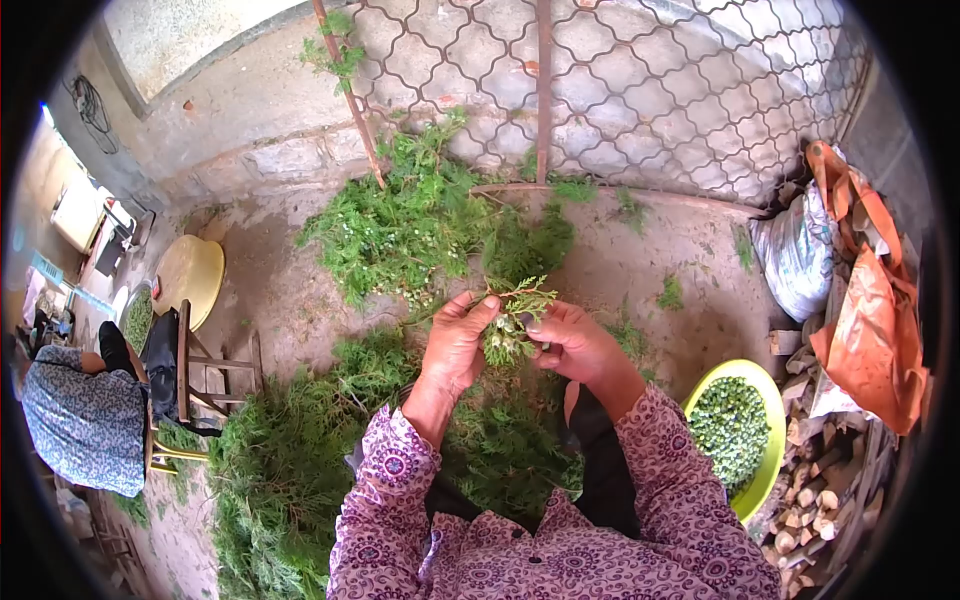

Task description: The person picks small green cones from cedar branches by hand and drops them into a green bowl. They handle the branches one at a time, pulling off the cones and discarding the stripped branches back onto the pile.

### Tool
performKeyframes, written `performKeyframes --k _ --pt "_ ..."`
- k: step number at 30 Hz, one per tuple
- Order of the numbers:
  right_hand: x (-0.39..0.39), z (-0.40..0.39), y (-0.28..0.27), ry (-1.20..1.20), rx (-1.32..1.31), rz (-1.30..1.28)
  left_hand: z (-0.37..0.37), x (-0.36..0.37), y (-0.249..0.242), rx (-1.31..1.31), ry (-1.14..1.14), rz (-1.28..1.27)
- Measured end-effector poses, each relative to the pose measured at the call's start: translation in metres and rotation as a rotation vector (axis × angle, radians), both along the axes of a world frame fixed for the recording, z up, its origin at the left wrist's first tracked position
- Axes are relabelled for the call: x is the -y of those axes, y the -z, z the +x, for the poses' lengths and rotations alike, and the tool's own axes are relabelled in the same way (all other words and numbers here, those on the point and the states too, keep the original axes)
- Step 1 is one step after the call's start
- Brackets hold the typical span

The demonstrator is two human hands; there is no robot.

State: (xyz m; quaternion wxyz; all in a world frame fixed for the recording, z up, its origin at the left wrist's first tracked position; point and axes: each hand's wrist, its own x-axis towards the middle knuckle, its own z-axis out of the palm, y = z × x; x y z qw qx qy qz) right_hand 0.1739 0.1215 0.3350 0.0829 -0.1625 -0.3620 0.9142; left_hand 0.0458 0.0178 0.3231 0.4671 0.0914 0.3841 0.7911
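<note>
Between my two hands, in the middle of the head view, is a small green conifer sprig (pixel 508 338) with pale, round cones on it. My left hand (pixel 460 335) pinches the sprig's stem between thumb and fingers. On the other side, my right hand (pixel 578 345) has its thumb and fingers closed at the pale cones; whether a loose cone is between the fingertips is hidden. Below and beyond my hands lie heaps of cut green branches (pixel 395 225). To my right stands a yellow-green basin (pixel 775 440) filled with small green cones (pixel 730 425).
A wire mesh panel (pixel 545 90) leans at the wall ahead. At right are stacked firewood (pixel 815 500), a white sack (pixel 795 250) and an orange bag (pixel 870 330). Another person (pixel 85 415) sits at left beside a wooden stool (pixel 185 360) and a yellow basin (pixel 195 280).
</note>
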Motion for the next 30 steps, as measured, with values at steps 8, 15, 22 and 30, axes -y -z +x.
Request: performKeyframes --k 8,15,22,30 --pt "0.004 -0.005 0.0 -0.05 0.082 0.21 0.003 -0.001 0.008 -0.188 -0.004 0.031" --pt "0.006 -0.003 -0.002 -0.027 0.029 0.215 -0.002 0.007 -0.005 -0.039 0.146 -0.104" --pt "0.007 -0.002 0.004 -0.057 -0.037 0.064 -0.01 0.011 0.009 0.111 0.311 -0.011" --pt "0.013 0.001 -0.012 -0.05 -0.043 -0.005 -0.001 0.011 -0.007 0.1 0.253 0.026"
